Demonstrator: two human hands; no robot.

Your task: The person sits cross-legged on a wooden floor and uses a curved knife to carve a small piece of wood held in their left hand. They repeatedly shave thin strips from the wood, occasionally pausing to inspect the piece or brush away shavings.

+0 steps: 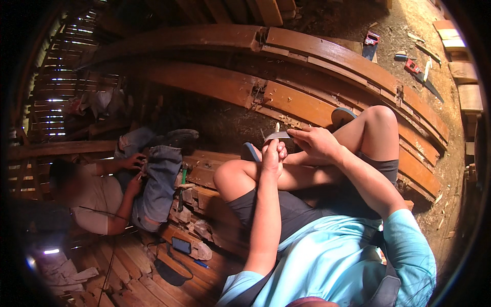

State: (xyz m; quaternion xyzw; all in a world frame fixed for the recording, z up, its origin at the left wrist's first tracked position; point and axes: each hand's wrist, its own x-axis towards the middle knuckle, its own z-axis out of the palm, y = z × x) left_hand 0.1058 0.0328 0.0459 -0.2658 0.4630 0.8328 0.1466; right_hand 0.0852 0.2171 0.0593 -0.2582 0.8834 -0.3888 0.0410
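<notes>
One knife [279,135] crossing one pale stick [277,127].
The left hand [273,155] is clamped on the stick, whose tip stands up out of the fist; the right hand [317,143] is closed around the knife's handle end. Short, shallow strokes directed away from the left hand would probably be safest, with that grip kept low and firm.

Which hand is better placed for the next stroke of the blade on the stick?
Probably the right hand: it holds the blade at one end, while the left hand is occupied gripping the stick.
</notes>
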